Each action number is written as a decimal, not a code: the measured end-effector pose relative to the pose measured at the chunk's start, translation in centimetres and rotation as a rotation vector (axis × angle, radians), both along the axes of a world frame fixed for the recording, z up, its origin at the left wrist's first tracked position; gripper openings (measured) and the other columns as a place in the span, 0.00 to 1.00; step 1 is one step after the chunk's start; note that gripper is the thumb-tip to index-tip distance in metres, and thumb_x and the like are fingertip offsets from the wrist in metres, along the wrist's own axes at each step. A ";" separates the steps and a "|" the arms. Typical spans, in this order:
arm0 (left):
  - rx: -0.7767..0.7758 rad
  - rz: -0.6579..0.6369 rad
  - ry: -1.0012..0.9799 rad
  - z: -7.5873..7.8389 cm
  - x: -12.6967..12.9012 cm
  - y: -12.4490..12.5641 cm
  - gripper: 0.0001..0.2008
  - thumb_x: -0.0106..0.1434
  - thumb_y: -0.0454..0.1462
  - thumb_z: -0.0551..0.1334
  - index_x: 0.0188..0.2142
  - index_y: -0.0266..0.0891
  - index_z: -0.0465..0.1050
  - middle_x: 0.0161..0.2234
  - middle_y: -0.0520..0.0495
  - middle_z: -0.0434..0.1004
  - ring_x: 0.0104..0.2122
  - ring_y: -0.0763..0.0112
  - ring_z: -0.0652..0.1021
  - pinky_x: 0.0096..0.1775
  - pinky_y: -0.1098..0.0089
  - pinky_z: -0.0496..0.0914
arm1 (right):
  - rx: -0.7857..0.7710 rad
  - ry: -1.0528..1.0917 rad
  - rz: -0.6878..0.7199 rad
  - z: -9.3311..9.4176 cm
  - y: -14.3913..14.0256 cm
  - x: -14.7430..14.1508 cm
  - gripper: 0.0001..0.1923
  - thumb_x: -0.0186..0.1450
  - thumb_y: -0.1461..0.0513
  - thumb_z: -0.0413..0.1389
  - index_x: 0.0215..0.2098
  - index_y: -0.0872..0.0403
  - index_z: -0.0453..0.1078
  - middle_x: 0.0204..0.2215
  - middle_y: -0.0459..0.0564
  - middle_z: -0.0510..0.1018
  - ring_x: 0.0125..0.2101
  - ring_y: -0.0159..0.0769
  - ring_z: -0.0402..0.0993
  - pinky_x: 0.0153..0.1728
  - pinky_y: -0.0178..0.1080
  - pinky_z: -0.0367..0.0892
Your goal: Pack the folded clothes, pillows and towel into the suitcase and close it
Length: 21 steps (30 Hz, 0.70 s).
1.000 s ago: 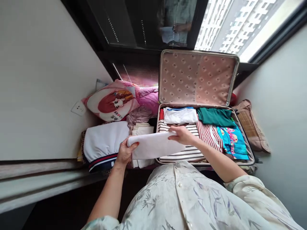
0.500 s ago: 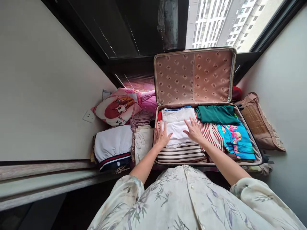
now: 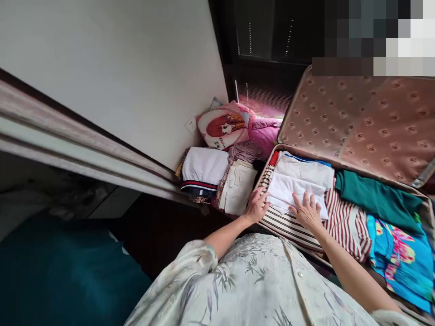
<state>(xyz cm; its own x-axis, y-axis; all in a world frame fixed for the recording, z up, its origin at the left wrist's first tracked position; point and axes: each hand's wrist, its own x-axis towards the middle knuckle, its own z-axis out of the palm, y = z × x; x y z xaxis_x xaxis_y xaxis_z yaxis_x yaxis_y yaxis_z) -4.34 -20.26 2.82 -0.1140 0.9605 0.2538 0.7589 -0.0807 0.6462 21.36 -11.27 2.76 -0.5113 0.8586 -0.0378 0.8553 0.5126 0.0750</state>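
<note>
An open suitcase with a pink patterned lining holds folded clothes. My right hand rests with fingers spread on a folded white garment. My left hand, fingers stretched out, is at the suitcase's left rim, beside the white garment's near left corner. Below the white garment lies a black-and-white striped garment. To its right are a red-and-white striped garment, a dark green folded garment and a bright blue floral garment.
Left of the suitcase sit a folded white garment with a striped band and folded cream clothes. Behind them are a cartoon-print cushion and pink fabric. A wall with a socket borders the left side.
The view has swung left, so the suitcase now sits further right. My left hand has shifted off the white garment to the rim; my right hand still lies on it.
</note>
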 end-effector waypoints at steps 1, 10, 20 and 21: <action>0.034 0.128 -0.065 -0.6 -1.5 -1.8 0.19 0.70 0.39 0.58 0.59 0.41 0.72 0.62 0.37 0.68 0.63 0.56 0.68 0.64 0.52 0.64 | -0.015 -0.004 0.005 0.2 -0.1 -0.1 0.29 0.74 0.47 0.45 0.68 0.48 0.63 0.69 0.71 0.57 0.66 0.67 0.55 0.55 0.64 0.60; -0.519 0.774 -0.117 -8.4 -12.2 -8.6 0.34 0.56 0.38 0.73 0.62 0.42 0.66 0.57 0.36 0.70 0.59 0.49 0.71 0.57 0.54 0.68 | -0.072 0.197 0.197 5.1 2.8 -12.5 0.23 0.73 0.57 0.45 0.62 0.54 0.68 0.59 0.63 0.71 0.52 0.51 0.69 0.48 0.51 0.66; -0.556 0.763 -0.032 -9.6 -12.5 -6.5 0.22 0.57 0.38 0.74 0.48 0.40 0.70 0.58 0.36 0.71 0.58 0.47 0.71 0.56 0.50 0.66 | -0.274 -0.169 0.408 4.4 6.1 -28.7 0.26 0.69 0.68 0.45 0.65 0.57 0.64 0.54 0.67 0.72 0.52 0.50 0.65 0.50 0.48 0.58; -0.523 0.732 -0.076 -9.9 -12.7 -6.6 0.21 0.56 0.36 0.74 0.47 0.40 0.69 0.56 0.37 0.73 0.57 0.48 0.73 0.55 0.50 0.68 | -0.283 -0.176 0.397 3.8 6.8 -29.8 0.28 0.69 0.69 0.45 0.67 0.57 0.61 0.54 0.67 0.72 0.52 0.50 0.65 0.50 0.48 0.58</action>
